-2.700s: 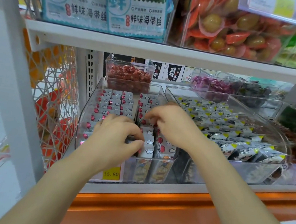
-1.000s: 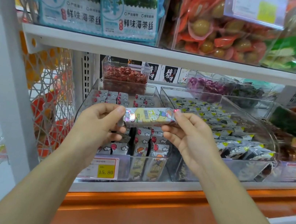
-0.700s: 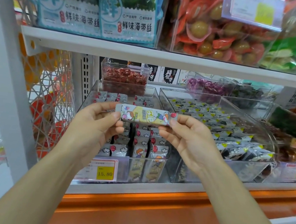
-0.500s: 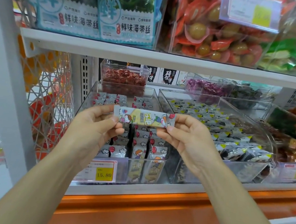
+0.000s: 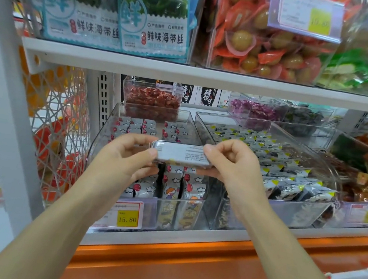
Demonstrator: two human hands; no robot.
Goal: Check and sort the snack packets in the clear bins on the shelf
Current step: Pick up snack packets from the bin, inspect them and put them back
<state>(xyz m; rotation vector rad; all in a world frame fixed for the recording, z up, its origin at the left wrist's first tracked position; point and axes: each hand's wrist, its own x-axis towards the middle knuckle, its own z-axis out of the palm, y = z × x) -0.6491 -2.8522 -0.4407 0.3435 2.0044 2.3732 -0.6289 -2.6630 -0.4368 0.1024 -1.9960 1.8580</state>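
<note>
Both hands hold one snack packet [image 5: 180,154] level, just above the near half of the left clear bin [image 5: 102,141] on the lower shelf [image 5: 187,239]. The left hand [image 5: 125,157] pinches the packet's left end between thumb and curled fingers. The right hand [image 5: 231,165] pinches the right end the same way, knuckles up.

The packet is long and narrow. It shows a silver-grey face with a pale panel of fine print too small to read, and its edges are glossy.

In the bin below, matching packets [image 5: 172,185] stand upright in rows, their tops white with red balloons and clouds, and the near ones show a cartoon figure. A yellow price tag [image 5: 127,214] reading 15.80 is on the bin's near wall. The bin to the right [image 5: 298,211] holds black-and-white packets with yellow corners [image 5: 286,185].
</note>
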